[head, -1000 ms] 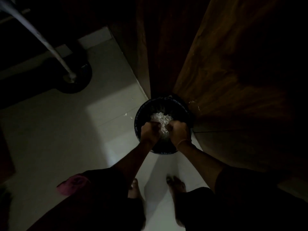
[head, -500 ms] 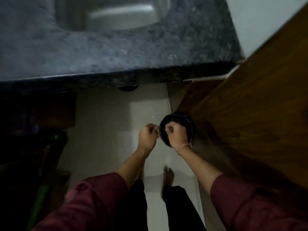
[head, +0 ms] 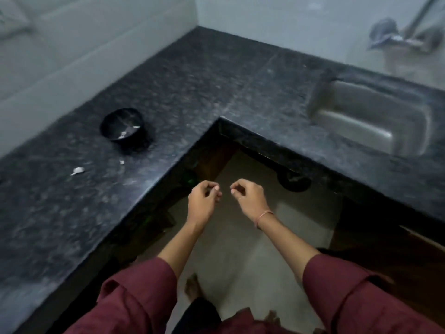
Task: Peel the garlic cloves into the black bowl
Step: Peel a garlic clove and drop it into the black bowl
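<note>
The black bowl (head: pixel 122 127) stands on the dark granite counter (head: pixel 60 213) at the left, with a few pale scraps inside. A garlic clove (head: pixel 78 170) lies on the counter in front of the bowl, and a small bit of peel (head: pixel 122 162) lies beside it. My left hand (head: pixel 203 201) and my right hand (head: pixel 250 198) hover side by side over the floor, off the counter's inner corner. Their fingers are loosely curled and I see nothing in either hand. Both are well right of the bowl and below it.
A steel sink (head: pixel 370 116) is set into the counter at the right, with a tap (head: pixel 409 37) on the wall above. White tiled walls back the L-shaped counter. Under the counter are dark shelves (head: pixel 149 213) and a wooden cabinet door (head: pixel 397 261). My bare feet stand on pale floor tiles.
My hands were together over a black bin of peels on the floor. The view has swung up to the counter, and my hands have risen and drawn apart, holding nothing.
</note>
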